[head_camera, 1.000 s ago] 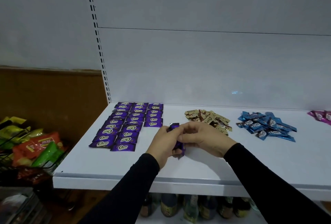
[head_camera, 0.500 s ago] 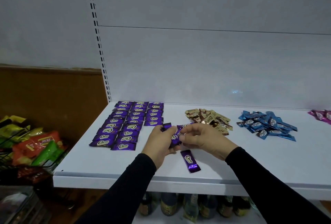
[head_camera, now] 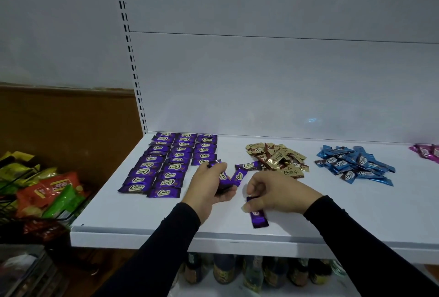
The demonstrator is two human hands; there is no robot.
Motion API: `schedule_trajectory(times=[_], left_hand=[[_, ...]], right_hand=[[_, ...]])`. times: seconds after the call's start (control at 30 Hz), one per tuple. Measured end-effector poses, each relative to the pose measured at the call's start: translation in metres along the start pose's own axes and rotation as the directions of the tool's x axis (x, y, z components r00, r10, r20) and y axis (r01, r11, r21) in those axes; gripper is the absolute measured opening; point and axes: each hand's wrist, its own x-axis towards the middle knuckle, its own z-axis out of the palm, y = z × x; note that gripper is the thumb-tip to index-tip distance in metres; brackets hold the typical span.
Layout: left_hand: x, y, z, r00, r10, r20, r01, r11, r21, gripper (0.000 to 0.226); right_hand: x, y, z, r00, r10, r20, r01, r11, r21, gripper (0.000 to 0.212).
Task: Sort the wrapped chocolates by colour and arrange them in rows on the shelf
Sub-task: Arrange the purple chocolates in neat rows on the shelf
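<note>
- Left hand (head_camera: 209,186): fingers curled round several purple chocolates (head_camera: 224,179).
- Right hand (head_camera: 278,191): fingertips on, possibly pinching, one purple chocolate (head_camera: 257,217) lying near front of white shelf (head_camera: 356,213).
- Purple rows (head_camera: 171,161) far left.

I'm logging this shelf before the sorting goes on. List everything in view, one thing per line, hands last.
Purple chocolates in rows: many, purple, three rows at the shelf's back left.
Loose purple chocolates: two, purple, between the rows and the gold pile.
Fallen purple chocolate: one, purple, near the front edge.
Gold pile: many, gold and brown, shelf middle.
Blue pile: many, blue, right of the gold.
Pink chocolates: a few, pink, far right edge.
Shelf: one, white.
Snack bags: several, orange, green, yellow, wire basket at left.
Bottles: several, dark, below the shelf.
Left hand: grips purple chocolates.
Right hand: pinches the fallen chocolate's end.
</note>
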Motion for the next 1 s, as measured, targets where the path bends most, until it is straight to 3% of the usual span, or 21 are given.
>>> schedule_trajectory(times=[0.17,0.33,0.47,0.6,0.63,0.67,0.7,0.73,0.8,0.87,1.0], left_hand=[[0.0,-0.003,-0.004,0.997,-0.021,0.07,0.021,1.0,0.009,0.024],[-0.003,-0.005,-0.006,0.979,0.02,0.201,-0.058,0.981,0.183,0.022],[-0.003,-0.008,-0.009,0.958,0.066,0.28,-0.155,0.939,0.306,0.026],[0.0,-0.011,-0.012,0.973,0.08,0.219,-0.135,0.959,0.251,0.03],[0.001,-0.011,-0.013,0.981,0.067,0.18,-0.103,0.975,0.196,0.027],[0.001,-0.009,-0.013,0.989,0.048,0.137,-0.066,0.989,0.129,0.023],[0.001,-0.007,-0.014,0.995,0.024,0.095,-0.029,0.998,0.058,0.019],[0.002,-0.005,-0.015,0.998,-0.002,0.058,0.003,1.0,-0.013,0.016],[0.001,0.0,-0.016,1.0,-0.028,0.007,0.029,0.989,-0.147,0.011],[-0.001,0.004,-0.018,0.999,-0.037,-0.026,0.029,0.967,-0.255,0.011],[-0.005,0.007,-0.022,0.994,-0.091,-0.062,0.064,0.935,-0.349,0.026]], right_hand=[[-0.001,0.006,-0.002,0.999,0.004,-0.051,0.014,0.936,0.351,0.013],[0.008,0.007,0.0,0.975,0.018,-0.22,0.135,0.741,0.658,0.004],[0.022,0.003,0.004,0.968,0.037,-0.248,0.15,0.71,0.689,0.005],[0.034,-0.003,0.007,0.975,0.01,-0.22,0.152,0.694,0.703,0.01],[0.037,-0.002,0.007,0.965,0.007,-0.262,0.175,0.73,0.661,0.01],[0.041,-0.001,0.006,0.942,-0.011,-0.336,0.195,0.833,0.518,0.013],[0.045,0.003,0.007,0.913,-0.069,-0.403,0.187,0.947,0.26,0.017],[0.048,0.005,0.009,0.898,-0.153,-0.413,0.162,0.987,-0.015,0.023],[0.053,0.009,0.019,0.881,-0.322,-0.347,0.184,0.908,-0.376,0.027],[0.06,0.013,0.033,0.863,-0.437,-0.253,0.259,0.813,-0.522,0.017],[0.058,0.01,0.038,0.879,-0.411,-0.244,0.237,0.818,-0.524,0.019]])
